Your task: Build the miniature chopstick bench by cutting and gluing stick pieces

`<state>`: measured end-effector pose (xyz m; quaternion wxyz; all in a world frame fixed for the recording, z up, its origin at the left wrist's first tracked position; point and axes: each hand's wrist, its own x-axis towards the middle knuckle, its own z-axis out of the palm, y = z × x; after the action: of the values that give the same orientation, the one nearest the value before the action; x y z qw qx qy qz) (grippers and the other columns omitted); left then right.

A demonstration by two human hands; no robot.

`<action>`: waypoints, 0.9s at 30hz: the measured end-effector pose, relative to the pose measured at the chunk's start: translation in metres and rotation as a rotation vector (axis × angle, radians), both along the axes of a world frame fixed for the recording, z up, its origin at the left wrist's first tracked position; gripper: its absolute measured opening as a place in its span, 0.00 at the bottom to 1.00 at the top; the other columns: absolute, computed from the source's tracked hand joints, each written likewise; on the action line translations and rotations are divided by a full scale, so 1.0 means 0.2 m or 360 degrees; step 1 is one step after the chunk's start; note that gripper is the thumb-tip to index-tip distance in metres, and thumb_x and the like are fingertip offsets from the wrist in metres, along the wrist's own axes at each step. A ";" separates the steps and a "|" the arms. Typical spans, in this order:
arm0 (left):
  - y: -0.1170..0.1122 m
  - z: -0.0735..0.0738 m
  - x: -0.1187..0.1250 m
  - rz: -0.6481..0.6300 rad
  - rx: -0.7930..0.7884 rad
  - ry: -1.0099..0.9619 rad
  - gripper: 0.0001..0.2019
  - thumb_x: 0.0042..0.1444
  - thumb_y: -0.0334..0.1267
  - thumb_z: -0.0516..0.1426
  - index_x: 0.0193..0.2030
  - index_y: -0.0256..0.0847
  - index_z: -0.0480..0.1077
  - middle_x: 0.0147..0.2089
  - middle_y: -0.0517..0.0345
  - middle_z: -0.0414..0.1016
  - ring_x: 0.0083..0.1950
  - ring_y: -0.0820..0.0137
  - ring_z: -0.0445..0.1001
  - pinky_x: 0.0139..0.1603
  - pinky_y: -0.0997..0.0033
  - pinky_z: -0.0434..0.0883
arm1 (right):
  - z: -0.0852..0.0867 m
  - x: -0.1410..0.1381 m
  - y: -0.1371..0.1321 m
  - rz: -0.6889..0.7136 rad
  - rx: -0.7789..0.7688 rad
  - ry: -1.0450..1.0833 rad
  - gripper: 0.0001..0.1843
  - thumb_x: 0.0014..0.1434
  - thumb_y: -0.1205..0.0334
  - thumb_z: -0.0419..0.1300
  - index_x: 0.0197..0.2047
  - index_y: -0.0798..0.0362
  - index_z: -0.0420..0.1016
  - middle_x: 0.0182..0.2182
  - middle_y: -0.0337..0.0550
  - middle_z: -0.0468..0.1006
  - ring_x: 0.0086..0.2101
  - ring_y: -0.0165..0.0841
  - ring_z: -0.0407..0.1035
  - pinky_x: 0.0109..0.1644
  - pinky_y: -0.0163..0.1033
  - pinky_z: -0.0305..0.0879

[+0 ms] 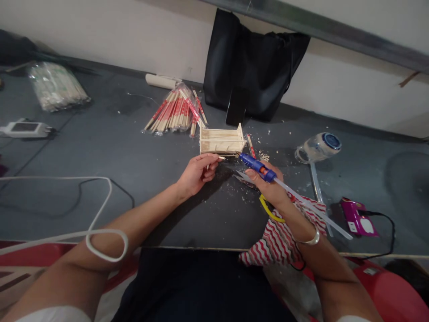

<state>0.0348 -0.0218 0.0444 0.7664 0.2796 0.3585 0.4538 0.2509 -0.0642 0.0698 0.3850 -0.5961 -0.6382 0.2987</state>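
Observation:
In front of me on the dark table stands a small rack-like frame of pale wooden sticks [221, 140]. My left hand [200, 172] pinches a short piece of wooden stick [221, 158] just before its near side. Wrapped in my right hand [271, 181] is a blue glue gun [256, 165], its tip close to the frame's lower right corner. A long translucent glue stick [311, 208] runs out of its back. Scissors with a yellow handle [267, 209] lie under my right hand, partly hidden.
Bundled sticks with red wrappers [177, 109] lie behind the frame, near a black bag [251, 62] and a phone [236, 106]. To the right are a glass jar [320, 146], a striped cloth [278, 237] and a purple box [358, 218]. A white cable [100, 210] loops at left.

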 end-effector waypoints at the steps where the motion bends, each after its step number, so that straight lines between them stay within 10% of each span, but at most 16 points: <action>1: 0.00 0.00 0.00 -0.0010 -0.0005 -0.0002 0.07 0.50 0.35 0.67 0.28 0.33 0.76 0.20 0.67 0.61 0.16 0.84 0.52 0.15 0.81 0.46 | 0.00 0.00 0.01 -0.0010 -0.0001 0.0027 0.29 0.55 0.33 0.65 0.24 0.46 0.59 0.20 0.32 0.60 0.25 0.30 0.55 0.31 0.38 0.58; 27: 0.01 -0.01 0.00 -0.0036 -0.0020 -0.0029 0.07 0.51 0.33 0.67 0.28 0.33 0.76 0.20 0.67 0.60 0.16 0.84 0.52 0.15 0.81 0.48 | -0.01 -0.05 0.07 -0.0040 -0.0011 -0.0010 0.29 0.56 0.34 0.65 0.21 0.45 0.60 0.19 0.36 0.63 0.25 0.34 0.60 0.31 0.42 0.63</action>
<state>0.0345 -0.0207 0.0426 0.7764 0.2745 0.3511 0.4455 0.2401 -0.0510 0.0671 0.3846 -0.6062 -0.6310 0.2940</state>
